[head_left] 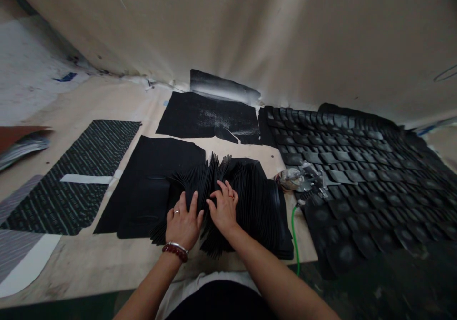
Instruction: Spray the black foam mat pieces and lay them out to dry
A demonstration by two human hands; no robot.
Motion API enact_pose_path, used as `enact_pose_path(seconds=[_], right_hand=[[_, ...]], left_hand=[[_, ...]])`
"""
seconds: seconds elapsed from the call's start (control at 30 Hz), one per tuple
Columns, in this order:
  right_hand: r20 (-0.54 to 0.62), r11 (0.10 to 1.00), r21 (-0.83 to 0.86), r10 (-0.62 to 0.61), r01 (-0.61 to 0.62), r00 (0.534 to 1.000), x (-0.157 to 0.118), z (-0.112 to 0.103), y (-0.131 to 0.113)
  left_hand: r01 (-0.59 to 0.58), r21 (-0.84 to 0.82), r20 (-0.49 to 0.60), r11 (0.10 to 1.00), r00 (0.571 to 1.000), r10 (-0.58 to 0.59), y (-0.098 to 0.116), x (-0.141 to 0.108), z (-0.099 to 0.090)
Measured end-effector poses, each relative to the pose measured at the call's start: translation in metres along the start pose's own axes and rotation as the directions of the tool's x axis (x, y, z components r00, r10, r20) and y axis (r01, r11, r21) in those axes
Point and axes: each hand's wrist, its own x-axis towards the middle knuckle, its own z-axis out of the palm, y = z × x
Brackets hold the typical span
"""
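A thick row of thin black sheet pieces [255, 205] leans and fans out in front of me. My left hand [184, 222] lies on the left part of the row, fingers spread across the sheet edges. Close beside it, my right hand [224, 205] rests on the middle of the row, fingers bent and apart, the thumb toward the left hand. Neither hand is wrapped round a piece. Flat black sheets [153, 163] lie under and left of the fanned row.
Many overlapping black pieces [357, 186] cover the right side. A spray gun [309, 177] with a green hose [294, 234] lies between. At left are a patterned dark sheet [82, 167] and a white strip [85, 179]. A curtain-like sheet [250, 29] hangs behind.
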Motion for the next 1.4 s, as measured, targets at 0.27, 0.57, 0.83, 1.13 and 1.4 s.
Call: enact_pose_path(seconds=[0.27,0.57,0.83,1.13,1.4], right_hand=[[-0.008,1.0,-0.007,0.005,-0.005,1.0,0.001,0.004,-0.004],[0.0,1.0,-0.017,0.0,0.0,1.0,0.001,0.005,-0.006],[0.014,0.999,-0.028,-0.022,0.023,1.0,0.004,0.002,-0.008],[0.023,0.998,-0.03,-0.054,0.055,0.998,0.005,0.009,-0.01],[0.022,0.998,-0.028,-0.057,0.057,0.998,0.006,0.01,-0.007]], left_hand=[[0.009,-0.009,-0.007,1.0,1.0,-0.009,0.0,0.0,0.0],[0.013,-0.011,-0.002,1.0,1.0,-0.013,0.0,0.0,-0.002],[0.013,-0.006,-0.002,1.0,1.0,-0.013,-0.001,0.0,0.001],[-0.046,-0.05,0.042,0.998,0.998,0.048,-0.016,0.002,-0.007],[-0.014,-0.031,0.045,0.999,0.999,0.015,-0.016,0.002,-0.008]])
